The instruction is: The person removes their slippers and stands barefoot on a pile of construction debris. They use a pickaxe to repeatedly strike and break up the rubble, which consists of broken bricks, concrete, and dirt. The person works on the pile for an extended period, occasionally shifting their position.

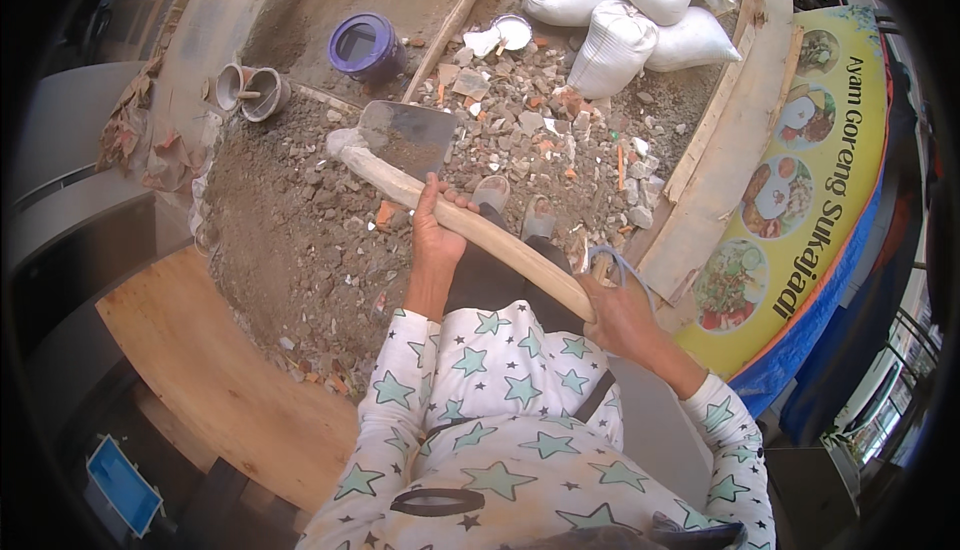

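A hoe [510, 248] slants across the middle, its pale wooden handle running from lower right to upper left. My left hand [438, 230] is closed round the handle at about its middle. Near the handle's lower right end, my right hand [622, 316] is closed round it too. The flat grey blade [410, 140] lies over the rubble, with dirt on its face; I cannot tell whether it touches the ground. Around it spread soil, stones and broken tile [530, 125]. My feet [492, 193] stand in the rubble just beyond the handle.
A purple bucket [366, 48] and two small grey-crusted buckets [265, 95] stand beyond the blade. Full white sacks [612, 45] are piled at the far right. Wooden boards [715, 145] and a yellow banner [800, 190] border the right; a curved plywood sheet [215, 360] borders the near left.
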Demonstrator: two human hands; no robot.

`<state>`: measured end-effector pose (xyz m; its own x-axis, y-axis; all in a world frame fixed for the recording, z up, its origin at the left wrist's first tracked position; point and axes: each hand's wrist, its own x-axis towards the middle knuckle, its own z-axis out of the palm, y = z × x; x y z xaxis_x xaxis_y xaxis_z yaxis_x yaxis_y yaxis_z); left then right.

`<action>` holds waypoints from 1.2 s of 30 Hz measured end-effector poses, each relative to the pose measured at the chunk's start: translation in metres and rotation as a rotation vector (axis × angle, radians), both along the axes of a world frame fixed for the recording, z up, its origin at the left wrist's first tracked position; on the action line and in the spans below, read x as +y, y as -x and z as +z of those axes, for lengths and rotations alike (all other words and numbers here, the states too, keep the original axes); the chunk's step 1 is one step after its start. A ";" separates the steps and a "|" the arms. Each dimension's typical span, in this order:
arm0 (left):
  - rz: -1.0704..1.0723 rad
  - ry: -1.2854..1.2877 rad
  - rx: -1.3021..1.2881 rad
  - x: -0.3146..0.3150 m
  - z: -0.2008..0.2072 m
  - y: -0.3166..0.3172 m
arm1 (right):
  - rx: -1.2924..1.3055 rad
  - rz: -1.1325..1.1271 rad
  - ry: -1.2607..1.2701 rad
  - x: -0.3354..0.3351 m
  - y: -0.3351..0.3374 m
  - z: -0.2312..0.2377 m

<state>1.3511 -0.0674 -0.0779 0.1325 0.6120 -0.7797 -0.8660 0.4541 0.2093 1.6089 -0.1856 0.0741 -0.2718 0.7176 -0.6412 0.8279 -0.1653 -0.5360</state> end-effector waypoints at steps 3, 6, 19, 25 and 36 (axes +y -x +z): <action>0.128 -0.001 0.158 -0.017 0.003 0.029 | -0.096 0.128 -0.035 0.005 -0.008 -0.006; 0.245 0.021 0.227 -0.049 0.004 0.056 | -0.155 0.209 -0.099 -0.016 -0.047 -0.025; 0.593 0.055 0.451 -0.183 0.047 0.106 | 0.064 0.535 -0.012 0.013 -0.084 -0.057; 0.606 0.111 0.403 -0.196 0.016 0.100 | 0.131 0.625 0.180 0.021 -0.097 -0.079; 0.603 0.199 0.366 -0.203 -0.006 0.115 | 0.032 0.595 0.353 0.021 -0.061 -0.062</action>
<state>1.2362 -0.2704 -0.0839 -0.4728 0.3383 -0.8137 -0.8681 -0.0203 0.4960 1.6702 -0.1649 0.0117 -0.5771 0.1907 -0.7941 0.8167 0.1432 -0.5591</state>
